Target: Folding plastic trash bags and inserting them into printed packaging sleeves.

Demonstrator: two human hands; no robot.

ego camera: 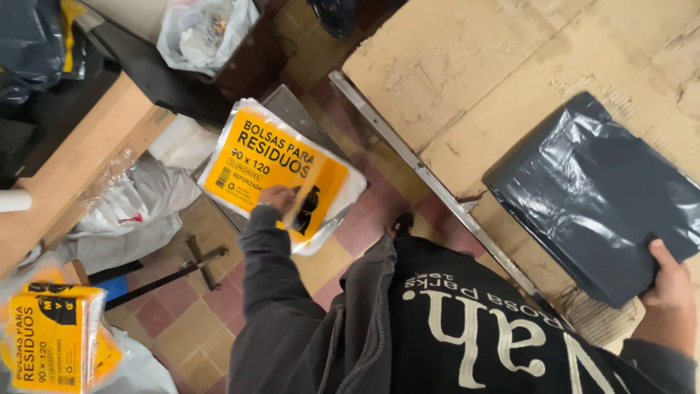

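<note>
A cardboard-covered table (525, 66) is filling the view from twelve to three o'clock, above a tiled floor (189, 321) cluttered with plastic wrapping. A stack of folded black bags (598, 190) is lying on the table at three o'clock; the right hand (667, 292) is gripping its near corner, thumb on top. At ten o'clock the left hand (277, 197) is pinching the lower edge of a yellow-labelled packet (281, 171). Similar packets (55, 335) are sitting at eight o'clock.
</note>
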